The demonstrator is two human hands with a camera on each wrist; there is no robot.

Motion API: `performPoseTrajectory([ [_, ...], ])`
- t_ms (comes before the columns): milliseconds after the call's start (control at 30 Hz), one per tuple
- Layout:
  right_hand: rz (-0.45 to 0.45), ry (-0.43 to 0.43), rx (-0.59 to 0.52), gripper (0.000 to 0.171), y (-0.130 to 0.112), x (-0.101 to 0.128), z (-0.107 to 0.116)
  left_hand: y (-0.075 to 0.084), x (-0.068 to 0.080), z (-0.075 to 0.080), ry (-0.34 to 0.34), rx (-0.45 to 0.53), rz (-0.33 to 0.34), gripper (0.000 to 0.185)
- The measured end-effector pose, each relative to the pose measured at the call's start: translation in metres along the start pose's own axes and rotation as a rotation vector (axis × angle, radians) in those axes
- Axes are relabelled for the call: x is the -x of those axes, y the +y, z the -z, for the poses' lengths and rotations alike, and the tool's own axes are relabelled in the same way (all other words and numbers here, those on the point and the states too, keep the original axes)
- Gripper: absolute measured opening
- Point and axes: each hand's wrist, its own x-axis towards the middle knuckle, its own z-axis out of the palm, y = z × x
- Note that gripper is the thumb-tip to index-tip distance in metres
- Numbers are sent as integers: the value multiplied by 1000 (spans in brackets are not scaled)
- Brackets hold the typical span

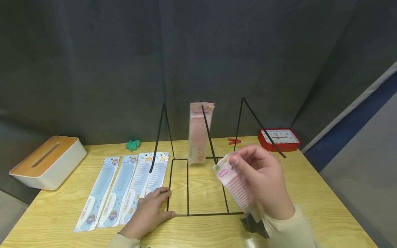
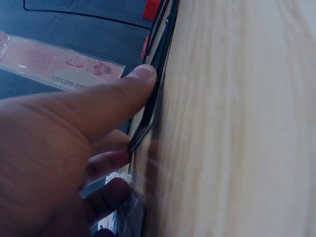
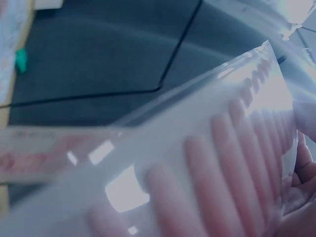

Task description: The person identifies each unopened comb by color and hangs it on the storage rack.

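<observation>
pink comb [image 1: 236,186] in its clear packet, pinched at the top end by the right hand [image 1: 263,182], held tilted above the wire rack [image 1: 198,186]. left hand [image 1: 152,210] lies flat, fingers straight, pressing the rack's base corner against the table [image 1: 310,193]. ahead of the right hand, another pink comb [image 1: 200,132] already hangs on a rack prong. just left of the left hand, four blue combs [image 1: 124,187] lie side by side. judged step: hanging; next calls for lining the packet's hole with a free prong.
</observation>
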Motion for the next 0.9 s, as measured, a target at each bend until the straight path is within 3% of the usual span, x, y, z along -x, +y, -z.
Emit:
performPoseTrajectory([
  [100, 77, -2, -125, 10, -6, 5, -8, 0, 0, -1, 7, 0, -1, 73],
  [200, 103, 5, -173, 12, -9, 7, -14, 0, 0, -1, 9, 0, -4, 73],
  [633, 99, 69, -98, 11, -4, 6, -29, 2, 0, 1, 16, -8, -15, 73],
  [900, 33, 119, -69, 20, 24, -31, -45, 1, 0, 0, 20, -8, -14, 72],
])
